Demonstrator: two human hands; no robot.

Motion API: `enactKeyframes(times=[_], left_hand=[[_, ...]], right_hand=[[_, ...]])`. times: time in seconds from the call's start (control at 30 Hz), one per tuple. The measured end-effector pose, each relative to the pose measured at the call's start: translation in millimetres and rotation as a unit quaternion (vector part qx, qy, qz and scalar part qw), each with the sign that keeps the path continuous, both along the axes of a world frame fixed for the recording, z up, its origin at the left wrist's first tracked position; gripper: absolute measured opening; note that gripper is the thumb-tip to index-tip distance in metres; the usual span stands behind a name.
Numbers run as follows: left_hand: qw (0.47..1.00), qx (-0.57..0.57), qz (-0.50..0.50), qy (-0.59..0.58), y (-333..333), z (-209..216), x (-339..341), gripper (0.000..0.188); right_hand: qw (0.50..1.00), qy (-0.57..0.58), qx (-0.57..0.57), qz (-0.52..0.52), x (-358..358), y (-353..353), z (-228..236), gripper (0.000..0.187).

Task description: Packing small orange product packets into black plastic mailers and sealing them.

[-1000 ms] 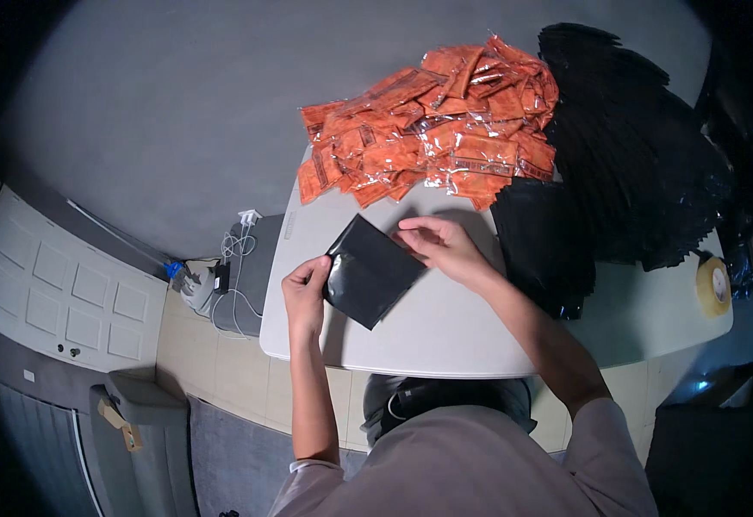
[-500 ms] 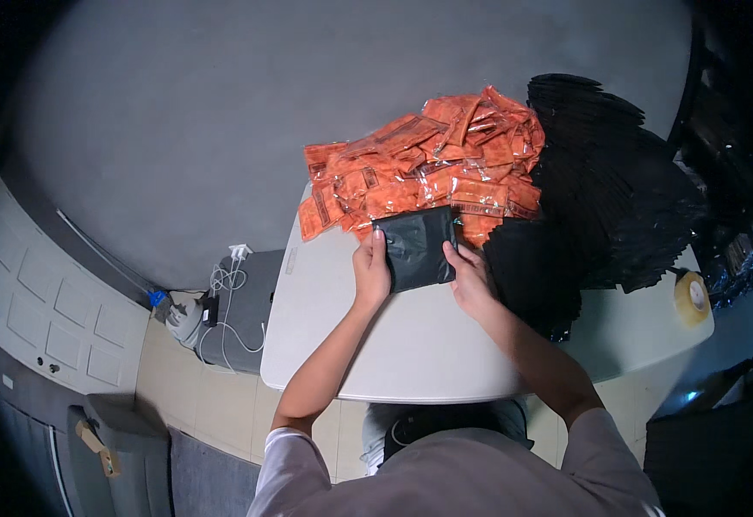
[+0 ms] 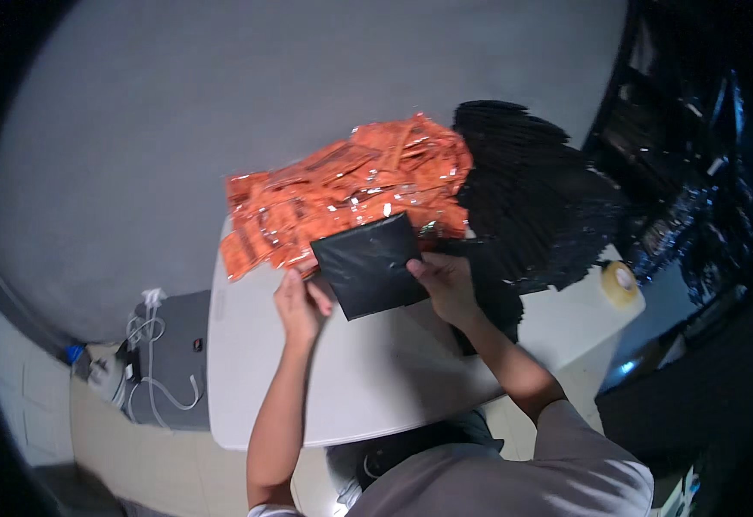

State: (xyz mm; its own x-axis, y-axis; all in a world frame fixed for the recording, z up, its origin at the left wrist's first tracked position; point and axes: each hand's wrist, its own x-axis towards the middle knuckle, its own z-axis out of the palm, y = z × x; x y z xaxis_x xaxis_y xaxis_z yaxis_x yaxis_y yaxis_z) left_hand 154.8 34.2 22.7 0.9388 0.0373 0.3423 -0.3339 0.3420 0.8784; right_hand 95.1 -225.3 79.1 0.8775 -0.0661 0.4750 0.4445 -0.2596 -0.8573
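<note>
A flat black plastic mailing bag [image 3: 368, 265] is held tilted over the white table. My right hand [image 3: 448, 286] grips its right edge, thumb on top. Beside the bag's lower left edge is my left hand [image 3: 301, 305], its thumb and fingers apart; nothing shows in its grasp, though the fingertips are close to the bag. Just beyond the bag lies a heap of orange packets [image 3: 342, 185] in clear shiny wrap. To the right, a large fanned stack of black bags [image 3: 536, 194] reaches down close to my right forearm.
The white table [image 3: 308, 392] has a roll of clear tape [image 3: 619, 283] at its right end. Shiny black plastic [image 3: 695, 207] hangs or piles up beyond that. White cables [image 3: 148, 332] lie on a grey surface left of the table. A grey wall [image 3: 264, 77] stands behind.
The left hand has let go of the black bag and moved off its left edge. The right hand keeps hold, and the bag has tilted. The whole view has shifted and turned.
</note>
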Motion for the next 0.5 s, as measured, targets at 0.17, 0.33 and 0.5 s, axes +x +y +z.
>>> enactKeyframes(times=[0.17, 0.33, 0.5], left_hand=[[0.997, 0.052, -0.048, 0.000, -3.1, -8.3, 6.7, 0.071], [0.986, 0.153, -0.066, 0.008, -15.7, 3.9, -5.1, 0.068], [0.977, 0.202, -0.067, -0.007, -24.4, -2.6, -2.9, 0.065]], right_hand=[[0.985, -0.078, 0.087, -0.127, -37.7, -89.0, 129.9, 0.023], [0.967, -0.091, 0.064, -0.231, -34.8, -231.4, 231.2, 0.036], [0.875, 0.048, -0.272, -0.398, -5.6, -343.8, 204.6, 0.023]])
